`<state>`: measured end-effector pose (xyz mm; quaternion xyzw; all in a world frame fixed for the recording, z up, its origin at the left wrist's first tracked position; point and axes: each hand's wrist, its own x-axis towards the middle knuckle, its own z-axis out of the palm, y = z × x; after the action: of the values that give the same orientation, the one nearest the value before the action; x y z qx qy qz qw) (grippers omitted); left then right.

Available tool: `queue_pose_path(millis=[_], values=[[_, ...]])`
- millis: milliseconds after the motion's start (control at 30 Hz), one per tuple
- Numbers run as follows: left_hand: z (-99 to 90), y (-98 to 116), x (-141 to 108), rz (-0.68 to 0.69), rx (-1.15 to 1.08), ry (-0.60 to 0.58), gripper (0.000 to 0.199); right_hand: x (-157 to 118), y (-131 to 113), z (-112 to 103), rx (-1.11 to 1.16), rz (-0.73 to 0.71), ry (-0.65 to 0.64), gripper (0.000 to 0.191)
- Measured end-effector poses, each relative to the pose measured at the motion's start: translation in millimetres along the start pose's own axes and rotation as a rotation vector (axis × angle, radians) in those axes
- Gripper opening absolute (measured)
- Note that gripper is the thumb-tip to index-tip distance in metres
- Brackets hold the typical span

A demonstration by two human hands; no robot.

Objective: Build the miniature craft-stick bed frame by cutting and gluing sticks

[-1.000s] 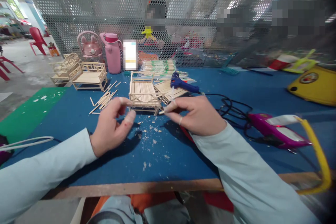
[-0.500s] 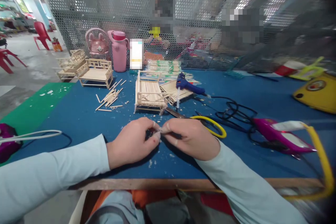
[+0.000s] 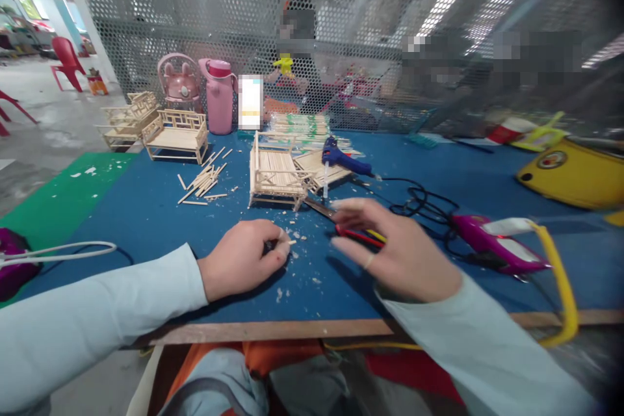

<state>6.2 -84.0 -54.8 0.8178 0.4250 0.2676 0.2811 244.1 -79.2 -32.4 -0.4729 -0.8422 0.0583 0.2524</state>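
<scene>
My left hand (image 3: 248,257) is closed over the blue table, pinching a short wooden stick (image 3: 292,242) whose pale tip pokes out between thumb and forefinger. My right hand (image 3: 400,247) is open, thumb and fingers spread around the handles of a pair of scissors (image 3: 358,234); whether it touches them I cannot tell. Beyond the hands stands a miniature bench made of sticks (image 3: 277,172). Right of it, a blue glue gun (image 3: 345,157) rests on a flat stick panel (image 3: 322,172).
Loose sticks (image 3: 205,183) lie left of the bench, with finished miniature benches (image 3: 178,136) behind. A pink flask (image 3: 219,97) and a lit phone (image 3: 250,103) stand by the mesh screen. Black cable (image 3: 419,198), a purple device (image 3: 502,246) and a yellow pouch (image 3: 575,175) lie to the right.
My right hand has left my left hand, moved right and opened over the scissors. The left hand still pinches, and the stick's tip now shows.
</scene>
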Motion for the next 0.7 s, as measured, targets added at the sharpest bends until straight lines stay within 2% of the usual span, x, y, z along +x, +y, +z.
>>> queue_pose_path(millis=[33, 100, 167, 233, 333, 433, 533, 600, 700], values=[[0.3, 0.1, 0.1, -0.001, -0.019, 0.005, 0.018, -3.6, 11.8, -6.7, -0.116, 0.109, 0.000, 0.036], [1.3, 0.7, 0.0, 0.008, -0.061, 0.022, 0.018, -9.0, 34.6, -15.4, -0.287, 0.238, -0.132, 0.041], [2.6, 1.7, -0.2, 0.027, -0.105, 0.032, 0.018, -11.7, 49.9, -17.4, -0.328, 0.250, -0.258, 0.043], [3.4, 2.3, -0.7, 0.043, -0.136, 0.028, 0.018, -11.9, 54.2, -15.6, -0.331, 0.241, -0.302, 0.043], [3.2, 1.5, -1.0, 0.058, -0.141, 0.015, 0.019, -12.3, 46.0, -14.2, -0.348, 0.239, -0.269, 0.038], [2.8, -0.9, -0.8, 0.068, -0.136, 0.006, 0.020, -20.1, 37.1, -20.9, -0.306, 0.229, -0.180, 0.040], [3.4, -2.5, -0.3, 0.075, -0.150, 0.006, 0.019, -36.6, 39.9, -32.0, -0.298, 0.323, -0.070, 0.038], [4.3, -2.6, 0.0, 0.075, -0.168, 0.001, 0.020, -47.9, 46.4, -37.2, -0.320, 0.411, -0.092, 0.038], [5.5, -2.3, 1.0, 0.056, -0.193, -0.011, 0.022, -57.1, 54.0, -38.4, -0.234, 0.430, -0.202, 0.040]])
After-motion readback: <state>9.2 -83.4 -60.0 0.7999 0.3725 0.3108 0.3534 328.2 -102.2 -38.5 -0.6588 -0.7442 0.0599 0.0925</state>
